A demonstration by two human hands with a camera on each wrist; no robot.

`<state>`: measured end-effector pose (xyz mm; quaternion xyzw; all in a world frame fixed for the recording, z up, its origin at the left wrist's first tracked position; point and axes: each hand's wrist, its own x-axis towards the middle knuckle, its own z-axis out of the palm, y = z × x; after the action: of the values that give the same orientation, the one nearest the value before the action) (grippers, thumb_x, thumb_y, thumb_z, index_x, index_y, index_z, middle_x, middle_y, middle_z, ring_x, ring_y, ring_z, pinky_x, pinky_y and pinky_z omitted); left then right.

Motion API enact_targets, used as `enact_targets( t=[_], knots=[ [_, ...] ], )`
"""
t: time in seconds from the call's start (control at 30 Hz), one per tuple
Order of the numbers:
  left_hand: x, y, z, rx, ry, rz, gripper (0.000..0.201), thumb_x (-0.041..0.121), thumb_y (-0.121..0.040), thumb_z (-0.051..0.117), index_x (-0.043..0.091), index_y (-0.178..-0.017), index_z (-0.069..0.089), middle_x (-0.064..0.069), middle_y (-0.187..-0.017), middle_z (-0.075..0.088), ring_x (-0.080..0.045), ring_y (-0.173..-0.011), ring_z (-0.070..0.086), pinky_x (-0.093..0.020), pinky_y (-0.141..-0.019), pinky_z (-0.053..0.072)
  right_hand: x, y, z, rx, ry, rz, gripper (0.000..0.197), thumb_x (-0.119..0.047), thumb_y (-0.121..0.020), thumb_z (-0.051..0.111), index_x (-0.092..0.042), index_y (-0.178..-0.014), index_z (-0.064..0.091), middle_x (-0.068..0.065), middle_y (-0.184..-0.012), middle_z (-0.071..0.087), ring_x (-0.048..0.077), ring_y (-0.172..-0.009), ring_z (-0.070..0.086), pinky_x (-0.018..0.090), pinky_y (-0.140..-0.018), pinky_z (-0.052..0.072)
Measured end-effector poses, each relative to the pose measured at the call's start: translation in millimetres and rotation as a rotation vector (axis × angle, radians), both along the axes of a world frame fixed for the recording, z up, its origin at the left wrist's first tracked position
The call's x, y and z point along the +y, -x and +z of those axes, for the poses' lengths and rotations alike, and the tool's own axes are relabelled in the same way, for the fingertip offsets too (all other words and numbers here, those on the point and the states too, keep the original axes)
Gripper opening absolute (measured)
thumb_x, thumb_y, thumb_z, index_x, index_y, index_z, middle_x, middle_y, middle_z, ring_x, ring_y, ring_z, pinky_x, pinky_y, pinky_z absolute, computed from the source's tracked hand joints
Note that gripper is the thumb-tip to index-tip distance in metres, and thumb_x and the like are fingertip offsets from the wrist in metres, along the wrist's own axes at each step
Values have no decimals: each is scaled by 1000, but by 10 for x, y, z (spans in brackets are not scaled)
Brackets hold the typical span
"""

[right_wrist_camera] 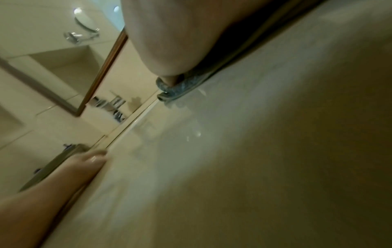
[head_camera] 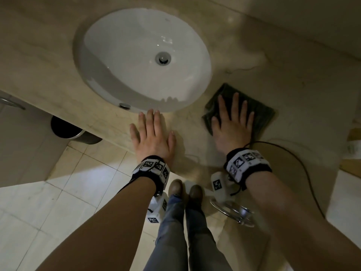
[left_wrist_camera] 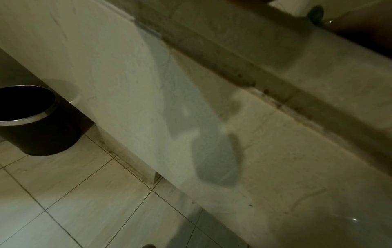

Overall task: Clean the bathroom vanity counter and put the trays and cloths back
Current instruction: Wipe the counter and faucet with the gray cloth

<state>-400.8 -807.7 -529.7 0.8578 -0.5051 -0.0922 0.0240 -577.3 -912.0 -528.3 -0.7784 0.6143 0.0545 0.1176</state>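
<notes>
Both of my forearms reach forward from the bottom of the head view, each wrist wrapped in a band of black-and-white markers. Beyond them, the beige stone counter spreads across the whole scene, with the white oval sink sunk into it just past my fingertips. Right of the sink lies the dark green cloth, folded flat on the stone near the front edge. My right hand presses down on its near left part, fingers straight and spread, palm flat, not gripping; the cloth's far and right portions stick out from under my fingers. My left hand lies flat and relaxed on bare stone at the sink's front rim, holding nothing, well apart from the cloth. A thin black cable curves over the counter just behind my right wrist. I judge the risks this way: with only a flat palm on it, the cloth could bunch or slip out from under me as I wipe, and a sweep backward could snag that cable. No trays are visible anywhere, so putting them back looks still ahead.
</notes>
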Motion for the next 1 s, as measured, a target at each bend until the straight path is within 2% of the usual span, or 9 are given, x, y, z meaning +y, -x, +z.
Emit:
enact_targets(
  t=[0.1, 0.23, 0.33, 0.43, 0.57, 0.67, 0.83, 0.9, 1.0],
  knots=[
    [3, 1, -7, 2, 0, -1, 70, 51, -93, 23, 15, -152, 9, -3, -160, 12, -24, -148, -1, -50, -118, 0, -110, -68, -19, 24, -4, -101, 61, -49, -98, 20, -36, -151, -7, 4, -160, -15, 30, -147, -8, 52, -118, -3],
    [1, 1, -12, 12, 5, 3, 70, 50, -94, 27, 15, -152, 11, -3, -159, 13, -24, -148, 0, -50, -118, 0, -61, -392, 2, -13, -9, -168, 63, -46, -98, 22, -32, -152, -7, 9, -159, -15, 36, -146, -9, 55, -116, -5],
    [-5, -13, -25, 8, -6, 1, 70, 50, -93, 27, 14, -152, 13, -3, -159, 14, -25, -148, 1, -51, -118, 1, 87, -582, 24, -34, 39, -35, 63, -46, -96, 24, -29, -153, 3, 12, -160, -4, 39, -146, 0, 58, -116, 1],
    [-3, -8, -24, 2, -22, -1, 71, 52, -93, 23, 15, -152, 11, -3, -160, 11, -24, -148, -1, -51, -118, 0, 312, -616, 27, -20, 39, 116, 63, -48, -94, 19, -29, -153, 9, 12, -161, 0, 38, -146, 6, 56, -116, 3],
    [1, -2, 5, 3, -23, -2, 71, 52, -94, 21, 15, -152, 10, -3, -160, 11, -24, -148, -1, -50, -118, 0, 342, -296, 38, -1, -12, 265, 61, -49, -96, 20, -36, -152, 0, 4, -161, -7, 31, -147, 1, 52, -118, 0],
    [3, -6, 20, 25, -23, -6, 70, 52, -94, 21, 16, -153, 7, -2, -160, 9, -23, -148, -3, -50, -118, -2, 141, 49, 21, -7, -31, 127, 59, -49, -98, 24, -41, -150, -3, -1, -161, -11, 27, -148, -5, 49, -118, -4],
    [3, -7, 39, 36, -33, -3, 71, 53, -92, 16, 16, -153, 6, -1, -160, 7, -22, -148, -5, -49, -118, -3, -271, 614, 42, 9, -33, -189, 58, -48, -99, 23, -41, -150, -2, -1, -161, -11, 27, -148, -4, 50, -118, -2],
    [2, -6, 40, 35, -29, -6, 71, 52, -93, 18, 16, -153, 6, -2, -160, 7, -23, -148, -5, -50, -118, -3, -353, 698, 56, 17, -49, -273, 59, -46, -99, 24, -39, -151, -4, 0, -160, -13, 28, -147, -6, 50, -118, -2],
    [1, -3, 26, 33, -23, -2, 70, 51, -93, 20, 15, -152, 8, -2, -160, 10, -23, -148, -3, -50, -118, -1, -383, 510, 73, 13, -83, -413, 60, -45, -100, 20, -37, -150, -11, 3, -159, -20, 29, -146, -12, 51, -117, -7]
  ],
)
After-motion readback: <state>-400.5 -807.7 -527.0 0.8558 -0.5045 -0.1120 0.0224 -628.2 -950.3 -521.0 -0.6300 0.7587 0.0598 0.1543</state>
